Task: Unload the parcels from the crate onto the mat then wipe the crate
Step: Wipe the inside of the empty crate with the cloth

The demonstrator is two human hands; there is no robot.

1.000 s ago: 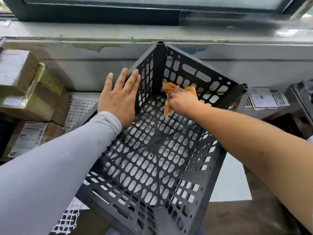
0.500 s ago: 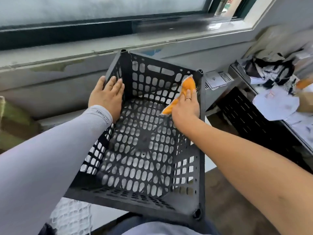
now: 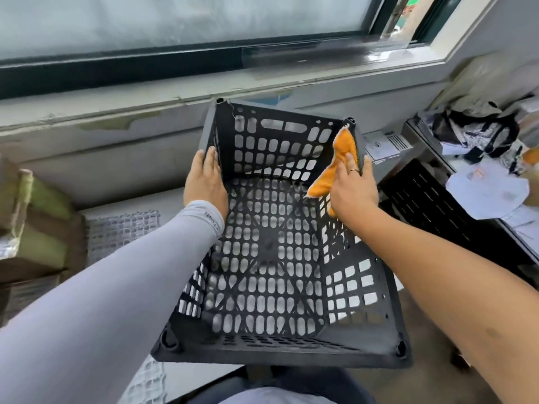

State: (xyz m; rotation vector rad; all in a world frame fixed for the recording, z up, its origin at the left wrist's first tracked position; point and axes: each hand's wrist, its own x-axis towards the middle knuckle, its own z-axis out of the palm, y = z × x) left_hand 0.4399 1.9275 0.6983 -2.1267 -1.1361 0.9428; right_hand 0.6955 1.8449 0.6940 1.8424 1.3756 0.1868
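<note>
A black perforated plastic crate (image 3: 280, 349) stands before me with nothing inside it. My left hand (image 3: 205, 182), in a grey sleeve, lies flat against the outside of the crate's left wall near the far corner. My right hand (image 3: 353, 191) presses an orange cloth (image 3: 339, 164) against the inner face of the right wall, just below the far right corner post, thumb over the rim. Brown cardboard parcels (image 3: 32, 228) taped in green are stacked at the far left. A white mesh mat (image 3: 122, 231) shows beside them.
A window sill and wall run right behind the crate. On the right stands a dark shelf unit (image 3: 437, 205) with papers, bags and clutter on top. A labelled parcel (image 3: 385, 144) lies behind the crate's right corner. My legs are below the crate.
My right hand has carried the cloth from the far left corner across to the right wall and up toward the corner post. My left hand stayed on the left wall. The view swung right.
</note>
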